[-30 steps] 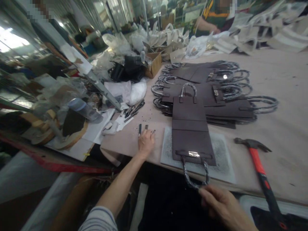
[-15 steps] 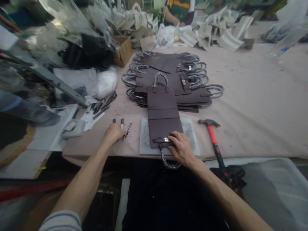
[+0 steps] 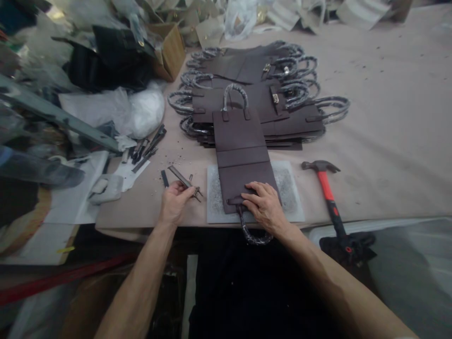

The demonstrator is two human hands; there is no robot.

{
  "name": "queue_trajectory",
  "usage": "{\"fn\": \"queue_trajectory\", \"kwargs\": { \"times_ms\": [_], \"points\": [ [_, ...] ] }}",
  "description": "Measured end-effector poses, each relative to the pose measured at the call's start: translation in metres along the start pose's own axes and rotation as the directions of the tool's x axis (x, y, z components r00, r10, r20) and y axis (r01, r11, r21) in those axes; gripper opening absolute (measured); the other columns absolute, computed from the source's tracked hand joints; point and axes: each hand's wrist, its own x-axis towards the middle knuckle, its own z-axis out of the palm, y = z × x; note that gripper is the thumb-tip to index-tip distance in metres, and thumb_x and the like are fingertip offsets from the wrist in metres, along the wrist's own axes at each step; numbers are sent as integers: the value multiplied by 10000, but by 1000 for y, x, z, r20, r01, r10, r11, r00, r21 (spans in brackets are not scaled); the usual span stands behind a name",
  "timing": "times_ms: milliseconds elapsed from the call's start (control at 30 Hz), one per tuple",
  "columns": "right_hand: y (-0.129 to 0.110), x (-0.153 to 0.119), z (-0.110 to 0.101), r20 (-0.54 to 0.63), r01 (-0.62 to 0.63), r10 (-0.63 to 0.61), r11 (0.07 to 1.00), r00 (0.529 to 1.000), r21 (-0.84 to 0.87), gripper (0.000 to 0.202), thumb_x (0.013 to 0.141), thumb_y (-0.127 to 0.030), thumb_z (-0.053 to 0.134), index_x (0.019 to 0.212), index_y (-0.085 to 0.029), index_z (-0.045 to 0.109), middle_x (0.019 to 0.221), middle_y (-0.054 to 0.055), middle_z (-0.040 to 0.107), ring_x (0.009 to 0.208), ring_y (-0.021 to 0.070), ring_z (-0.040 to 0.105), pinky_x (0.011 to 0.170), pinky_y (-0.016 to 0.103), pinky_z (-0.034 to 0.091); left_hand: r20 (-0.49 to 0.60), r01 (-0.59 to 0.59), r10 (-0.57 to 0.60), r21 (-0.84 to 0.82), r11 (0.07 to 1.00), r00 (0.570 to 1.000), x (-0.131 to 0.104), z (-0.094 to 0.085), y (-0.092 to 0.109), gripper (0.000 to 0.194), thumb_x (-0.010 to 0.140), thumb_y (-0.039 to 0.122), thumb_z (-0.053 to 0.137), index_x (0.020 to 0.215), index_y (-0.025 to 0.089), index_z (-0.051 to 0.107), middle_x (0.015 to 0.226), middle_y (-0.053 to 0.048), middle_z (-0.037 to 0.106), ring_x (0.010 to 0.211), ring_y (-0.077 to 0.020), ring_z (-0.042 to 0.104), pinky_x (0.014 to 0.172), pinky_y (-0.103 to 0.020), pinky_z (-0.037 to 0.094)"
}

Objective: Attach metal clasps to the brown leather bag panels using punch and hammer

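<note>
The table [image 3: 374,122] has a dusty pink cover, its near edge running just in front of the body. Nearest, the bag's lower handle [image 3: 256,240] loops over that edge. The right hand [image 3: 264,207] lies on the near end of the bag [image 3: 243,141], fingers a little apart and pressing down by the strap [image 3: 234,201]. The left hand [image 3: 174,203], well to the bag's left, is closed on a metal tool [image 3: 181,177] between thumb and fingers (a dark strip [image 3: 164,179] lies by its fingertips).

The bag is spread flat over a slab [image 3: 290,188], which shows on both sides; its far end, with the upper handle [image 3: 235,88], overlaps the pile [image 3: 300,121]. Between left hand and slab is a narrow gap of cover. To the right, a hammer [image 3: 328,193] lies with its grip past the table edge; beyond it the cover is open, bar some specks. Farther off, left of the pile, sits a box [image 3: 173,52], with pale pieces [image 3: 212,31] behind.

Half a second ago, the left hand was down among the tools; now it has the metal tool raised at a slant. The right hand now covers the shiny clasp that showed then.
</note>
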Motion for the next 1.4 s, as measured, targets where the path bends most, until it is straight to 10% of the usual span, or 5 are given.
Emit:
{"fn": "queue_trajectory", "kwargs": {
  "times_ms": [233,467,900,1400],
  "points": [
    [-5,4,0,-12,-46,46,999,999,11,167,945,-290,654,1049,-249,778,1287,92,653,1190,293,553,1056,521,422,123,-148,142,41,988,982,-35,43,-37,357,717,324,860,1003,162,720,894,-45,746,789,-158,714,756,-274,588],
    [-7,4,0,-4,-75,75,997,997,22,160,943,-285,654,1057,-248,761,1298,86,642,1187,297,547,1105,551,374,285,-499,446,151,853,849,-49,53,-34,120,880,280,737,937,192,680,1067,-86,734,1061,-226,695,1010,-435,559],
    [-6,3,-1,1,-77,77,997,997,13,176,959,-296,629,1086,-262,746,1305,81,640,1249,299,525,1135,541,342,240,-380,347,107,919,907,-58,53,-44,158,931,310,697,1014,181,658,1167,-116,749,1043,-258,749,1004,-482,592],
    [-5,2,0,-1,-69,69,998,998,1,185,960,-304,635,1105,-258,742,1313,83,638,1252,301,523,1133,546,347,335,-526,444,214,823,831,-53,57,-43,81,956,248,645,1023,204,643,1133,-87,738,1060,-226,726,1016,-447,576]
  ]
}}
